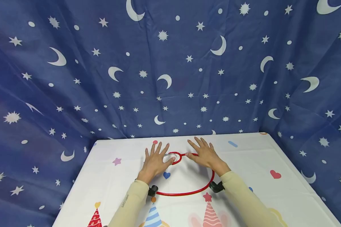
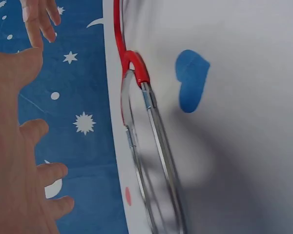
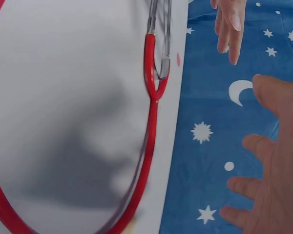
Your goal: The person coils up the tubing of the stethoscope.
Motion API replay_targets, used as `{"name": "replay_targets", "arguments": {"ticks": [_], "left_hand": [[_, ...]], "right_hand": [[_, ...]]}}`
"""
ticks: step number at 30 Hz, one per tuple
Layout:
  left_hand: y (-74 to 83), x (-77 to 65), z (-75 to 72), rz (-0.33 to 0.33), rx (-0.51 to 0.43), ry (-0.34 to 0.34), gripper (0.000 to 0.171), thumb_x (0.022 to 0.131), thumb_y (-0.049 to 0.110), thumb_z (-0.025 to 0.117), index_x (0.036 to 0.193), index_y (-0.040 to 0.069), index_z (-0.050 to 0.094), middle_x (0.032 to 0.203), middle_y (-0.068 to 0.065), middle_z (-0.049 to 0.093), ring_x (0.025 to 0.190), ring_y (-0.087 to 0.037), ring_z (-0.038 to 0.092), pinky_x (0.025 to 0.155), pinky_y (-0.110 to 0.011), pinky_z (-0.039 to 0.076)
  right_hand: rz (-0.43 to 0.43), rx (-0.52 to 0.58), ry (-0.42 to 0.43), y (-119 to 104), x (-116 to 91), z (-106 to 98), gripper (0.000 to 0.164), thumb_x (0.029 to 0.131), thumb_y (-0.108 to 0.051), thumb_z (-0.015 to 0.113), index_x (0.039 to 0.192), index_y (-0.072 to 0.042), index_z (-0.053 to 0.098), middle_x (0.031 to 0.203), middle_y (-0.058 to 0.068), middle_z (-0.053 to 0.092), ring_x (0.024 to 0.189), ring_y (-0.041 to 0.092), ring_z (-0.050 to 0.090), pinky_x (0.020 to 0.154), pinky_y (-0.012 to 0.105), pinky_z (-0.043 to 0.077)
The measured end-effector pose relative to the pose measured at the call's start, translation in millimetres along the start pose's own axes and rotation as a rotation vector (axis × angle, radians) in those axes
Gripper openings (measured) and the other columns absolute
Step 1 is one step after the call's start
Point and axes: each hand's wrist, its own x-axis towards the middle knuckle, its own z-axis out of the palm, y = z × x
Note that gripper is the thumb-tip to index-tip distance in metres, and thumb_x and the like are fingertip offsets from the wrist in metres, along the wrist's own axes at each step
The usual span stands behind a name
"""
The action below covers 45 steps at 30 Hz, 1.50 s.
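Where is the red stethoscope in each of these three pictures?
Head: red stethoscope in the lower middle, looping on the white table.
Left wrist: it enters at the top, left of centre; its metal tubes run down to the bottom edge.
Right wrist: from top centre, its red tube curves down to the bottom edge, with more along the left edge.
Shared landmark: the red fork, visible in all three views.

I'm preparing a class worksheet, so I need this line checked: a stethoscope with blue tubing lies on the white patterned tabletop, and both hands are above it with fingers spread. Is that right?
Not quite: the tubing of the stethoscope is red, as the head view shows. The rest holds.
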Motion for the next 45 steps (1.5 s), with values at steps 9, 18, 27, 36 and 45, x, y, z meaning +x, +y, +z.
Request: {"name": "replay_targets", "arguments": {"ticks": [9,18,27,36,45], "left_hand": [[-4.4,-1.6,13.3,-0.017,-0.025,-0.007,0.076,0.092,0.068,0.045,0.155,0.028,0.031,0.162,-0.011,0.026,0.150,-0.042,0.018,0.117,-0.068,0.010],[-7.7,-0.4,19.8,-0.029,-0.052,-0.020,0.077,0.091,0.066,0.050,0.153,0.023,0.036,0.159,-0.013,0.032,0.148,-0.042,0.023,0.115,-0.068,0.016],[-12.2,-0.7,29.3,-0.055,-0.055,-0.047,0.075,0.090,0.059,0.058,0.151,0.020,0.038,0.154,-0.013,0.040,0.143,-0.040,0.033,0.114,-0.065,0.023],[-14.8,-0.8,32.8,-0.071,-0.074,-0.054,0.073,0.089,0.053,0.063,0.148,0.014,0.044,0.148,-0.015,0.046,0.139,-0.039,0.037,0.113,-0.066,0.025],[-18.7,3.6,36.9,-0.056,-0.024,-0.011,0.068,0.087,0.050,0.069,0.136,0.006,0.055,0.132,-0.016,0.054,0.125,-0.036,0.046,0.104,-0.059,0.037]], "right_hand": [[0.035,0.022,-0.026,4,0,15,0.069,0.092,-0.060,0.054,0.152,-0.028,0.037,0.159,0.012,0.032,0.147,0.042,0.025,0.113,0.071,0.018],[0.073,0.062,-0.018,8,0,26,0.067,0.093,-0.053,0.056,0.151,-0.025,0.039,0.157,0.013,0.036,0.145,0.041,0.029,0.113,0.069,0.022],[0.131,0.074,-0.051,11,-1,36,0.066,0.094,-0.052,0.055,0.151,-0.023,0.039,0.154,0.016,0.039,0.143,0.040,0.033,0.112,0.067,0.027],[0.160,0.095,-0.057,13,-1,45,0.061,0.096,-0.047,0.057,0.149,-0.020,0.043,0.149,0.016,0.046,0.138,0.040,0.040,0.110,0.065,0.031],[0.135,0.032,-0.025,13,2,48,0.056,0.093,-0.041,0.063,0.143,-0.018,0.051,0.135,0.014,0.056,0.127,0.035,0.050,0.102,0.056,0.042]]}}
